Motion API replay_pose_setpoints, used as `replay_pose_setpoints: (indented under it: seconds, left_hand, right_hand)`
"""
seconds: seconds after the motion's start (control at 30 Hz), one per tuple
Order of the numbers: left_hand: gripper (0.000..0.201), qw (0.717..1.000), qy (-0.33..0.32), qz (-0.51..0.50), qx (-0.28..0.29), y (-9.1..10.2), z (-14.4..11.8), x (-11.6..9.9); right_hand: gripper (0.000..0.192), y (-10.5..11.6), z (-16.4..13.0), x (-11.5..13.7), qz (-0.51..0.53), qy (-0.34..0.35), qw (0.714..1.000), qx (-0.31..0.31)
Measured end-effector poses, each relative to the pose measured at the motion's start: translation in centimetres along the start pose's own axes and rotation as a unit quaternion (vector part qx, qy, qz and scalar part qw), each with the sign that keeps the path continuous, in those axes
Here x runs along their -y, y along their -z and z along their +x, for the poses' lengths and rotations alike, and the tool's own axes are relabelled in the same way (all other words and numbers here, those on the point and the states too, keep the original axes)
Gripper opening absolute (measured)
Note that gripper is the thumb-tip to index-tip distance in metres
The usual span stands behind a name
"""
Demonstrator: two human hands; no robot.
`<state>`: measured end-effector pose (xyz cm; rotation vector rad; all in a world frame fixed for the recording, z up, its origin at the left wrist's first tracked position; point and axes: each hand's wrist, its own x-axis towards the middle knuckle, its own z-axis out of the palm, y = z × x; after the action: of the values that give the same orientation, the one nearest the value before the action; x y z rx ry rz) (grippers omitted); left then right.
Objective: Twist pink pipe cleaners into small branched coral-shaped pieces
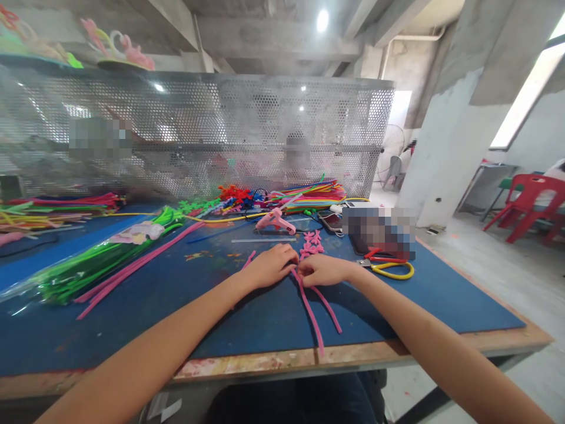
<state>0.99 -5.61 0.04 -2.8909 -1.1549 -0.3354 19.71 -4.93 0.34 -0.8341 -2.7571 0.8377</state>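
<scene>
Both hands meet over the blue table mat, fingers closed around pink pipe cleaners (pixel 311 309) whose two long ends trail toward the front edge. My left hand (pixel 272 265) pinches them from the left, and part of another pink stem shows beside it. My right hand (pixel 324 270) grips them from the right; its fingertips partly hide the spot being held. Just beyond the hands lie pink pipe cleaner pieces bent into small looped shapes (pixel 312 242). Behind the left hand rests a pink glue gun (pixel 276 221), with a clear glue stick (pixel 263 240) in front of it.
Yellow-handled scissors (pixel 392 270) lie right of my right hand, near a blurred dark tablet-like object (pixel 382 235). At left are a bag of green pipe cleaners (pixel 101 256) and long pink stems (pixel 141 262). A perforated metal screen (pixel 198 129) stands behind colourful bundles (pixel 309 195).
</scene>
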Motion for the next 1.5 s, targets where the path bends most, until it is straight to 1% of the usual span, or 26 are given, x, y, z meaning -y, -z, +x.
replay_pose_setpoints:
  seconds: [0.07, 0.13, 0.2, 0.3, 0.37, 0.43, 0.47, 0.5, 0.57, 0.63, 0.67, 0.7, 0.73, 0.77, 0.83, 0.87, 0.9, 1.0, 1.03, 1.1, 1.17, 1.27, 1.3, 1.37, 1.43, 1.5]
  left_hand:
    - [0.017, 1.0, 0.006, 0.011, 0.007, 0.3, 0.1, 0.0]
    - [0.018, 0.999, 0.038, 0.03, -0.002, 0.8, 0.1, 0.3]
    - [0.021, 0.992, 0.105, 0.05, -0.043, 1.5, 0.2, 1.0]
    - [0.025, 0.965, 0.225, 0.078, -0.111, 2.7, 0.1, 2.5]
    - [0.03, 0.945, 0.288, 0.097, -0.12, 3.5, -0.2, 3.9]
    - [0.039, 0.93, 0.332, 0.108, -0.117, 4.1, -0.7, 5.4]
    - [0.043, 0.922, 0.351, 0.11, -0.12, 4.3, -1.1, 6.2]
    - [0.045, 0.916, 0.367, 0.11, -0.117, 4.4, -1.4, 7.0]
    - [0.044, 0.906, 0.397, 0.112, -0.098, 4.3, -2.1, 8.6]
    - [0.042, 0.911, 0.397, 0.103, -0.048, 3.8, -2.6, 10.0]
    - [0.04, 0.918, 0.385, 0.092, -0.028, 3.5, -2.8, 10.5]
    - [0.038, 0.923, 0.375, 0.086, -0.015, 3.2, -2.9, 10.8]
    - [0.036, 0.926, 0.368, 0.082, -0.008, 2.9, -2.9, 11.1]
    - [0.035, 0.929, 0.362, 0.08, -0.004, 2.7, -2.9, 11.2]
    - [0.034, 0.931, 0.357, 0.082, 0.001, 2.3, -2.8, 11.2]
    - [0.034, 0.931, 0.355, 0.083, 0.003, 2.2, -2.7, 11.1]
    - [0.034, 0.931, 0.354, 0.084, 0.006, 2.1, -2.7, 11.1]
    - [0.032, 0.932, 0.353, 0.085, 0.009, 2.1, -2.6, 11.1]
    - [0.032, 0.932, 0.354, 0.085, 0.009, 2.1, -2.7, 11.1]
    - [0.031, 0.932, 0.353, 0.085, 0.006, 2.1, -2.7, 11.2]
    - [0.03, 0.932, 0.351, 0.086, 0.005, 2.1, -2.7, 11.1]
    - [0.03, 0.933, 0.349, 0.087, 0.006, 2.1, -2.7, 11.0]
    - [0.03, 0.933, 0.349, 0.087, 0.007, 2.1, -2.7, 11.0]
    - [0.031, 0.933, 0.35, 0.089, 0.008, 2.0, -2.7, 10.9]
    - [0.031, 0.933, 0.35, 0.089, 0.01, 2.0, -2.7, 11.0]
    - [0.031, 0.933, 0.35, 0.088, 0.011, 1.9, -2.8, 11.1]
  right_hand:
    - [0.007, 0.1, -0.1, 0.2, -0.011, 0.0, 1.0, 0.002]
    - [0.007, 0.1, -0.2, 0.3, -0.017, -0.001, 1.0, 0.003]
    - [0.007, 0.0, -0.2, 0.4, -0.023, -0.006, 1.0, 0.0]
    - [0.008, -0.2, -0.2, 0.4, -0.028, -0.008, 1.0, -0.007]
    - [0.008, -0.1, -0.2, 0.3, -0.01, -0.004, 1.0, 0.002]
    - [0.011, 0.4, -0.3, -0.1, 0.025, 0.0, 1.0, 0.005]
    - [0.013, 0.7, -0.4, -0.4, 0.039, -0.002, 0.999, -0.012]
    - [0.016, 1.1, -0.5, -0.8, 0.045, -0.01, 0.998, -0.049]
    - [0.02, 2.0, -0.8, -2.0, 0.023, -0.044, 0.982, -0.182]
    - [0.025, 2.6, -1.0, -3.5, -0.032, -0.087, 0.946, -0.31]
    - [0.031, 2.7, -1.0, -4.2, -0.069, -0.095, 0.932, -0.344]
    - [0.04, 2.7, -0.9, -4.8, -0.106, -0.099, 0.923, -0.355]
    - [0.049, 2.5, -0.7, -5.3, -0.136, -0.102, 0.922, -0.347]
    - [0.056, 2.2, -0.5, -5.6, -0.153, -0.102, 0.929, -0.321]
    - [0.06, 1.7, 0.0, -6.0, -0.165, -0.101, 0.947, -0.258]
    - [0.059, 1.5, 0.3, -6.0, -0.166, -0.099, 0.95, -0.245]
    - [0.06, 1.4, 0.4, -5.9, -0.169, -0.101, 0.948, -0.249]
    - [0.057, 1.7, 0.4, -5.7, -0.197, -0.138, 0.923, -0.299]
    - [0.053, 1.9, 0.3, -5.6, -0.205, -0.154, 0.917, -0.305]
    - [0.044, 2.3, 0.0, -5.5, -0.21, -0.171, 0.917, -0.293]
    - [0.042, 2.5, -0.1, -5.2, -0.207, -0.168, 0.92, -0.286]
    - [0.045, 2.5, -0.1, -4.3, -0.213, -0.135, 0.916, -0.312]
    - [0.044, 2.5, -0.1, -4.0, -0.22, -0.125, 0.918, -0.306]
    - [0.039, 2.2, -0.1, -3.4, -0.233, -0.12, 0.929, -0.261]
    - [0.042, 1.9, 0.0, -2.9, -0.242, -0.129, 0.935, -0.225]
    - [0.052, 1.4, 0.0, -2.6, -0.24, -0.121, 0.929, -0.253]
